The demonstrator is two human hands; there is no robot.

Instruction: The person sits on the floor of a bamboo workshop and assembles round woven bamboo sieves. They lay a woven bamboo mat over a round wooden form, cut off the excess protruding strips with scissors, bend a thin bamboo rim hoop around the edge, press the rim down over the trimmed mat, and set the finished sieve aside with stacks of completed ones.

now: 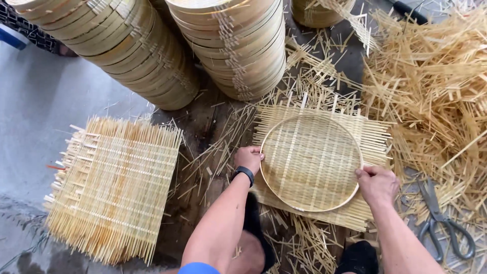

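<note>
Pale matt bamboo hoop (310, 161), woven slat mat (373, 139); dull metal scissors (440, 219).

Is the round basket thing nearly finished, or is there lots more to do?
Done: a square woven bamboo mat lies flat, and two tall stacks of finished round frames stand behind. In hand: the left hand and right hand press a bamboo hoop onto that mat. Left: the mat's corners stick out past the hoop, untrimmed; scissors lie unused, and a pile of square mats waits alongside.
</note>
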